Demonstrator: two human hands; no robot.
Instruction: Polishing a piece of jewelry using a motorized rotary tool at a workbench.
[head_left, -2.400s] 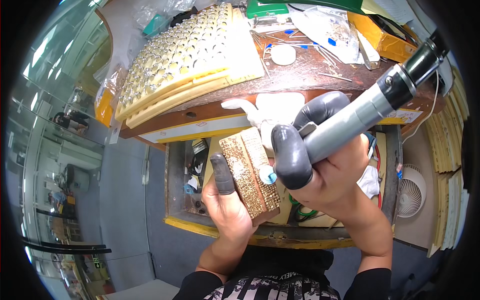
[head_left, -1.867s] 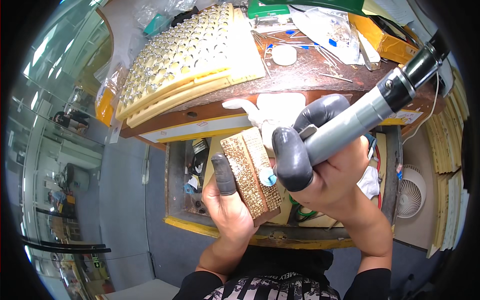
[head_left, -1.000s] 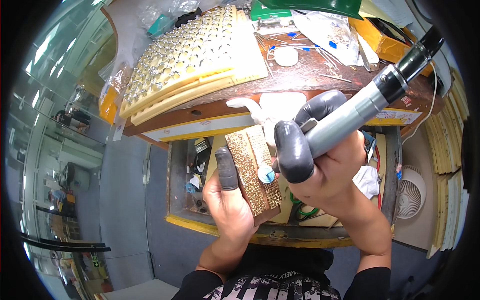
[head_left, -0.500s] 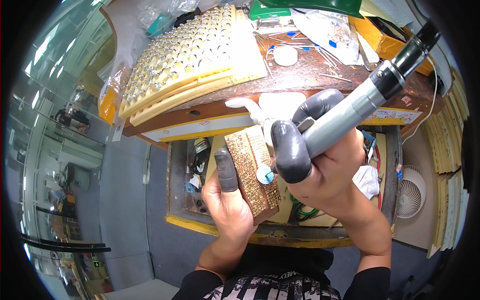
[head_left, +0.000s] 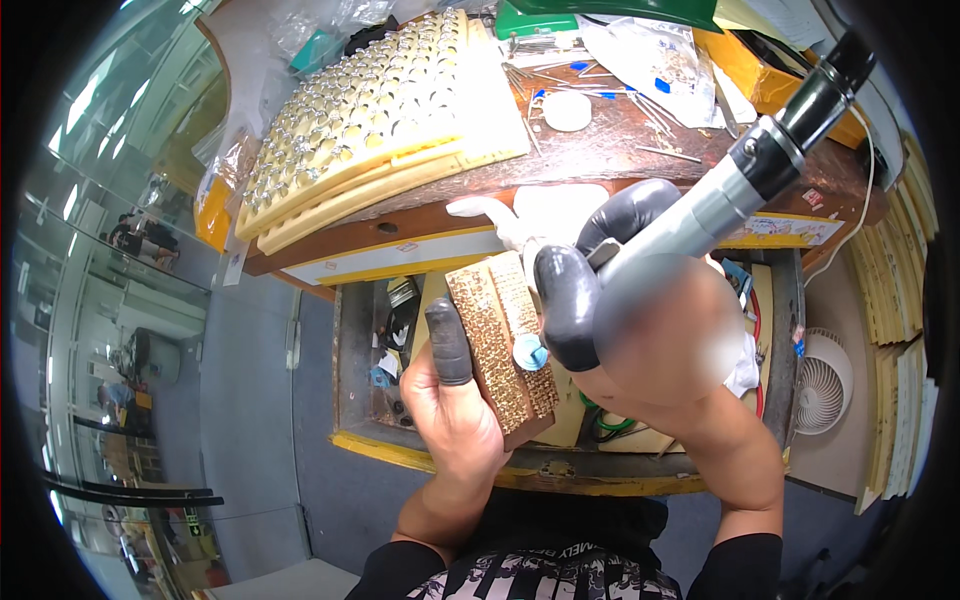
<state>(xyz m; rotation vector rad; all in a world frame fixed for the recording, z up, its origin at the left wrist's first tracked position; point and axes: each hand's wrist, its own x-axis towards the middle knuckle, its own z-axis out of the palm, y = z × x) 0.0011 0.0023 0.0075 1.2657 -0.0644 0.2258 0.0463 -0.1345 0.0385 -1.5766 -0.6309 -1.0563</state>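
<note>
My left hand, with a black cover on the thumb, grips a wooden block whose face bears gold, grainy, textured strips. My right hand, with black finger covers, is closed round a grey and black rotary handpiece. A small light-blue disc at the tool's end lies on or just over the block's right strip; exact contact I cannot tell. A blurred patch hides part of my right hand. Just behind the block is a white support at the bench edge.
The wooden bench carries a cream tray of rings, loose metal pins, a white round pot, bags and a yellow box. Below is an open drawer with tools and cables. A fan and stacked boards stand right.
My right hand has moved a little up and left, and the handpiece's back end has swung upward and leftward. The block has shifted only slightly in my left hand's grip.
</note>
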